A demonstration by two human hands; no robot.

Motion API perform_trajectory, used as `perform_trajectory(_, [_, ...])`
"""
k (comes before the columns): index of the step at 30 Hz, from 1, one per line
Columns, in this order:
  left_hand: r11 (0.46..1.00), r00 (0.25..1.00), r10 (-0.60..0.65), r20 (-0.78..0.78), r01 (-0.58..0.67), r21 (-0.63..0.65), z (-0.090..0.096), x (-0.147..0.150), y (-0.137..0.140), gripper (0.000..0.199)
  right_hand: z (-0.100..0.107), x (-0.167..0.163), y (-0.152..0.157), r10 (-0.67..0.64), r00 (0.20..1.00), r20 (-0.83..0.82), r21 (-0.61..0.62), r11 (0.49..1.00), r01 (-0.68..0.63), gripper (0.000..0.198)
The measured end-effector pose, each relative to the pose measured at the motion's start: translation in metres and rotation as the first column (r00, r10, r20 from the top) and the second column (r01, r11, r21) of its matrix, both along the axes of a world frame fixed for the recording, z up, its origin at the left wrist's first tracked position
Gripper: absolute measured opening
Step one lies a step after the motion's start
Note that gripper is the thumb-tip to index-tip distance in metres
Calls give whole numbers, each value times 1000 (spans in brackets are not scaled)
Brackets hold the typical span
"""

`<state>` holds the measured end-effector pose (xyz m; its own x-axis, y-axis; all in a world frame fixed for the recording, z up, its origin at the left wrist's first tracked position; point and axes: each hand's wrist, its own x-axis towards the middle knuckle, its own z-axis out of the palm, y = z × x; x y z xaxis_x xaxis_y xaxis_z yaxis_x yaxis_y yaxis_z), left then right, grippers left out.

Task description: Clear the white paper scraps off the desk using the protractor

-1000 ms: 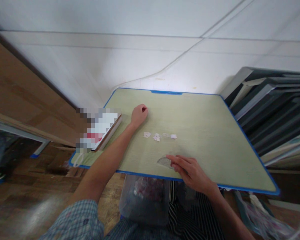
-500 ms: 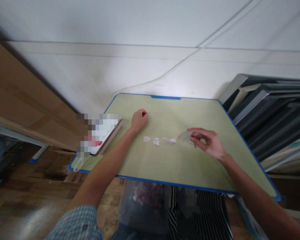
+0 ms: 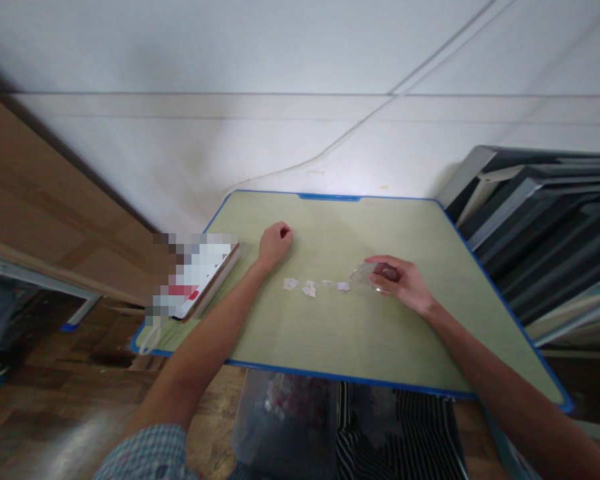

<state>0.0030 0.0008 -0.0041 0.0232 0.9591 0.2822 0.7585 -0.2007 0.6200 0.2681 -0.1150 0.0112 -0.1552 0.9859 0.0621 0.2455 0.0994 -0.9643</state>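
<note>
My right hand (image 3: 397, 283) grips a clear protractor (image 3: 363, 275) between thumb and fingers, its rounded edge pointing left over the table. Part of the protractor is hidden by the fingers. Left of it, small white paper scraps (image 3: 309, 289) lie in a short row; one scrap (image 3: 343, 287) is close to the protractor's edge. My left hand (image 3: 275, 243) rests on the table beyond the scraps, curled into a loose fist with nothing seen in it.
The light green table (image 3: 300, 333) has a blue rim. A phone-like device (image 3: 205, 277), partly pixelated, lies on a box at the left. Cardboard (image 3: 55, 200) leans at far left, dark folded panels (image 3: 555, 220) at right. A clear plastic bin (image 3: 285, 420) stands below the front edge.
My right hand has moved slightly left with the protractor, bringing it nearer the scraps. The whole view has shifted a little. My left hand stays curled in place.
</note>
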Motion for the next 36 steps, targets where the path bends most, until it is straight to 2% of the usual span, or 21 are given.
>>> perform_trajectory(8, [1000, 1000, 1, 10, -1, 0, -1, 0, 0, 14, -4, 0, 1, 36, 996, 84, -35, 999, -33, 41])
perform_trajectory(12, [1000, 1000, 5, 12, -5, 1, -1, 0, 0, 14, -5, 0, 2, 44, 992, 118, -6, 999, -43, 40])
perform_trajectory(18, [1000, 1000, 2, 7, -2, 2, -1, 0, 1, 15, -3, -2, 1, -28, 986, 164, 62, 998, 18, 39])
perform_trajectory(31, [1000, 1000, 5, 6, -5, -6, 2, 1, -1, 15, -1, -3, 0, -8, 990, 140, -2, 1000, 8, 40])
perform_trajectory(36, [1000, 1000, 3, 4, -3, -8, 0, 0, -1, 16, 1, -6, -1, 107, 994, 4, -68, 992, -106, 42])
